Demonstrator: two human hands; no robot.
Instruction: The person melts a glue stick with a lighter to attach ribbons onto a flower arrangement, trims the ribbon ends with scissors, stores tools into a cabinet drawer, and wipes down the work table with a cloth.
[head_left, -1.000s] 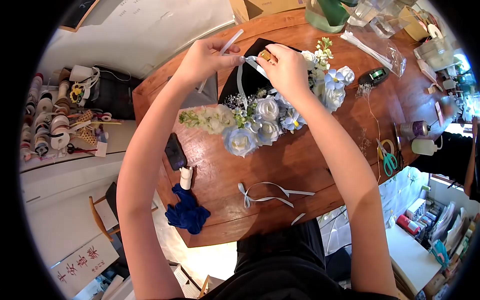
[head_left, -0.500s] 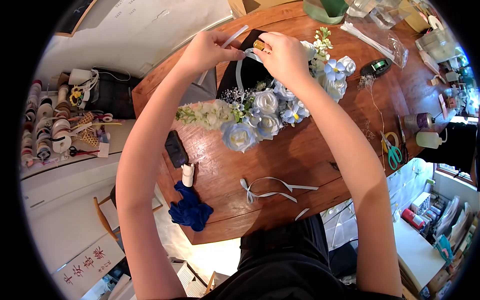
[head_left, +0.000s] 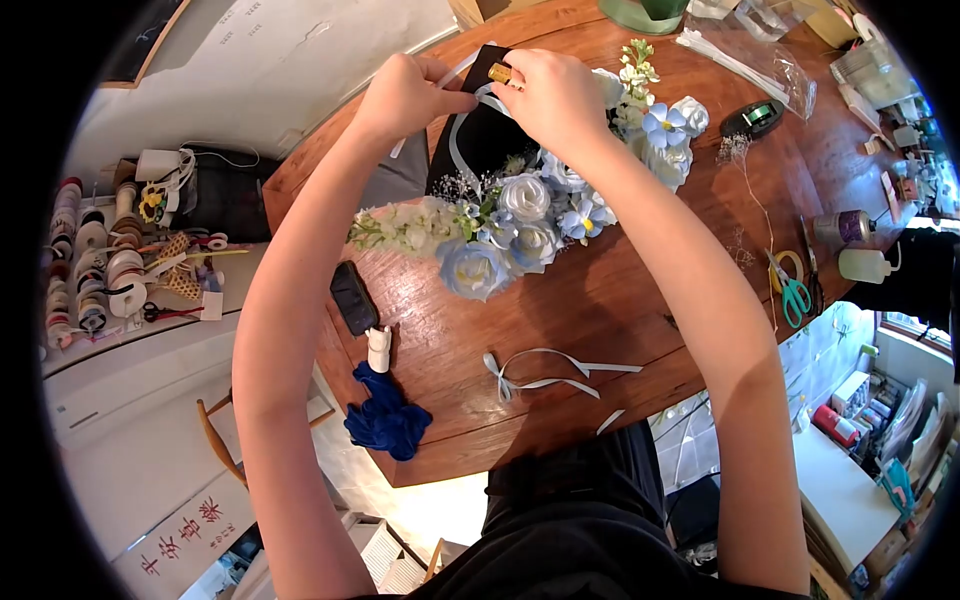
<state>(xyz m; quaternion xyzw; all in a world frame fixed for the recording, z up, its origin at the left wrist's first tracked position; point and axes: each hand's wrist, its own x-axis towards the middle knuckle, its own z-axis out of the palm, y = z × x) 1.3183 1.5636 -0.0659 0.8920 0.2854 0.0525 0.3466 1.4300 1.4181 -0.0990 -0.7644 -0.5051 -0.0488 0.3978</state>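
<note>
At the far side of the wooden table, my left hand is closed on a pale ribbon, thumb pressed to the fingers. My right hand is closed beside it, its fingertips at the ribbon's loop and a small yellow object by its fingers. The ribbon hangs over a black panel. Below the hands lies an arrangement of pale blue and white flowers, partly covered by my right forearm. Whether the right fingers pinch the ribbon or the yellow object is hard to tell.
On the table lie a tied ribbon piece, a phone, a blue cloth, teal scissors, a black tape dispenser and white sticks. Ribbon spools fill a shelf at left.
Both hands have shifted slightly up and left in view, the right one more. The hanging ribbon now curves further left over the black panel. The camera view has shifted a little.
</note>
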